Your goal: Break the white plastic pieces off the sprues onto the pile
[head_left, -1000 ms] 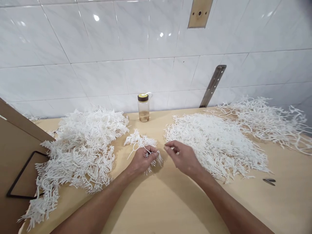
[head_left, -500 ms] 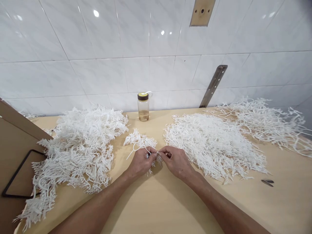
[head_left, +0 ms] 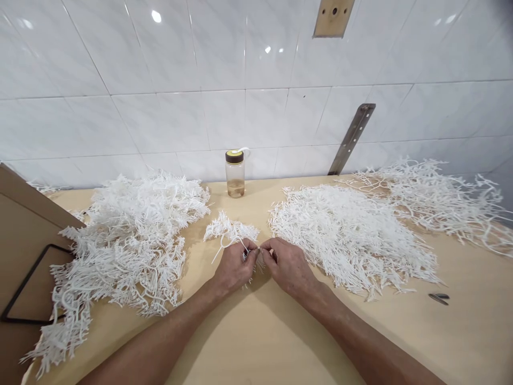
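My left hand (head_left: 233,266) is closed around a small bundle of white plastic strips (head_left: 230,231) at the middle of the wooden table (head_left: 256,331). A thin loop of strip sticks out to its left. My right hand (head_left: 289,266) touches the left at the fingertips, thumb and forefinger pinched on one thin white strip by the bundle. A big heap of white strips (head_left: 128,240) lies left of my hands. A flatter spread of strips (head_left: 352,235) lies to the right.
A clear bottle (head_left: 235,174) with a dark lid stands at the tiled wall. More strips (head_left: 436,198) lie far right. A brown cardboard panel (head_left: 24,251) with a black outline stands at left. A small dark metal tool (head_left: 438,298) lies at right. A metal bracket (head_left: 351,139) leans on the wall.
My right hand moved left from beside the right spread and met my left hand at the bundle. The left hand kept its grip and barely moved.
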The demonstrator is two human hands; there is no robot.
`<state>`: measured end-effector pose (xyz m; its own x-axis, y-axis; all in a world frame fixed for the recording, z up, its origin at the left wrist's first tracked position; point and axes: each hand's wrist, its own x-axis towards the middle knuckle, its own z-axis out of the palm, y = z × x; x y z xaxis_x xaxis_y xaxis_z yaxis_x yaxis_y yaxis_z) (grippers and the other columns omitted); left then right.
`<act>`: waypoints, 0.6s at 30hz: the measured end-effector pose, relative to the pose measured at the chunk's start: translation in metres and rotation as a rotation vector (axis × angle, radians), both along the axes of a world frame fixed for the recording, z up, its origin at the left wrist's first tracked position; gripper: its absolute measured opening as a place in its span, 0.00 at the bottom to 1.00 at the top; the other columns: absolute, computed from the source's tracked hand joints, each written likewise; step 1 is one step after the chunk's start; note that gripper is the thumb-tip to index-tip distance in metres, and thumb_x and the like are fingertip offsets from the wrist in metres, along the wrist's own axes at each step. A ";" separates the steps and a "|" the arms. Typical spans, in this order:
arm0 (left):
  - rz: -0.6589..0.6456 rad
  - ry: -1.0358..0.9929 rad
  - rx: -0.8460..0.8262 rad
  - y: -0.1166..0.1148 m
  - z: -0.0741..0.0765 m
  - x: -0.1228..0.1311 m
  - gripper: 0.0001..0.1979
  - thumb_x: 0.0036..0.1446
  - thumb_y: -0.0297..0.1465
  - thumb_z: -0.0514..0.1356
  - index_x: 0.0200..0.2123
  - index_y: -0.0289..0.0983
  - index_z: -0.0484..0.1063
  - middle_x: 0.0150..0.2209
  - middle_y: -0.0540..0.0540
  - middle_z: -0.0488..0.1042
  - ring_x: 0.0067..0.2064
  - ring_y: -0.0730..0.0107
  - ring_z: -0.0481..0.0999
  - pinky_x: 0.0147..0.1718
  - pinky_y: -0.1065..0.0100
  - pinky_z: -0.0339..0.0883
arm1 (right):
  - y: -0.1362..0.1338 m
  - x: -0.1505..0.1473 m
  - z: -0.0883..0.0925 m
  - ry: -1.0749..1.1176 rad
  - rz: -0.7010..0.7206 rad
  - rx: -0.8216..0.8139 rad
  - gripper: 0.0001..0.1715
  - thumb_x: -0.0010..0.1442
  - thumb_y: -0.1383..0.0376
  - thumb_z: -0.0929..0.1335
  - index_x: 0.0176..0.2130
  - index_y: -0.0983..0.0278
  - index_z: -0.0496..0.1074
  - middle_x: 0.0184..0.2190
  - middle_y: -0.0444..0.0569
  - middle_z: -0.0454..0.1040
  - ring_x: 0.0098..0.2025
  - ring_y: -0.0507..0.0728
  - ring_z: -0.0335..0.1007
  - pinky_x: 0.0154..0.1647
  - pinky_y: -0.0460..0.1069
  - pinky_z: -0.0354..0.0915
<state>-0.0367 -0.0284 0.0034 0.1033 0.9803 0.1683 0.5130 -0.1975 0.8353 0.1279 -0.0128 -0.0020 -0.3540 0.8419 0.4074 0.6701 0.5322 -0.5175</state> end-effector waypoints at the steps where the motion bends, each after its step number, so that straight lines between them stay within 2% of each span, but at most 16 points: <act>1: 0.002 0.024 0.012 -0.001 0.000 0.001 0.09 0.59 0.33 0.55 0.30 0.38 0.72 0.24 0.51 0.71 0.27 0.70 0.66 0.29 0.68 0.58 | 0.000 0.000 0.000 -0.016 0.002 0.022 0.09 0.65 0.68 0.63 0.35 0.63 0.73 0.31 0.48 0.76 0.32 0.55 0.71 0.35 0.49 0.61; 5: -0.043 0.068 0.015 0.000 0.002 0.002 0.08 0.59 0.31 0.53 0.29 0.39 0.70 0.23 0.52 0.68 0.27 0.70 0.65 0.29 0.68 0.56 | -0.001 -0.002 -0.003 -0.076 -0.001 0.098 0.10 0.64 0.70 0.63 0.33 0.63 0.71 0.29 0.48 0.75 0.31 0.55 0.70 0.33 0.48 0.60; 9: -0.077 -0.001 -0.040 0.002 0.004 -0.001 0.08 0.58 0.30 0.54 0.27 0.38 0.68 0.24 0.51 0.68 0.28 0.69 0.66 0.30 0.68 0.57 | 0.003 -0.003 -0.006 -0.088 -0.048 0.167 0.11 0.64 0.70 0.62 0.31 0.64 0.69 0.28 0.49 0.73 0.28 0.53 0.67 0.29 0.47 0.58; 13: -0.056 -0.141 -0.103 0.003 0.000 -0.006 0.09 0.58 0.35 0.56 0.29 0.37 0.69 0.25 0.51 0.70 0.28 0.70 0.67 0.30 0.69 0.58 | 0.017 0.012 0.000 0.005 -0.237 0.258 0.10 0.61 0.70 0.62 0.29 0.64 0.67 0.27 0.48 0.70 0.26 0.53 0.64 0.27 0.47 0.57; 18: -0.043 -0.319 -0.157 0.006 -0.002 -0.010 0.14 0.57 0.41 0.59 0.29 0.36 0.72 0.27 0.49 0.73 0.26 0.73 0.65 0.28 0.70 0.58 | 0.035 0.055 0.016 0.139 -0.484 0.259 0.04 0.58 0.66 0.66 0.32 0.63 0.70 0.26 0.47 0.72 0.26 0.55 0.67 0.32 0.50 0.62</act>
<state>-0.0471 -0.0228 0.0014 0.1113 0.9927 0.0464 0.2154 -0.0697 0.9740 0.1825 0.0222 0.0142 0.1190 0.7614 0.6372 0.8039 0.3027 -0.5119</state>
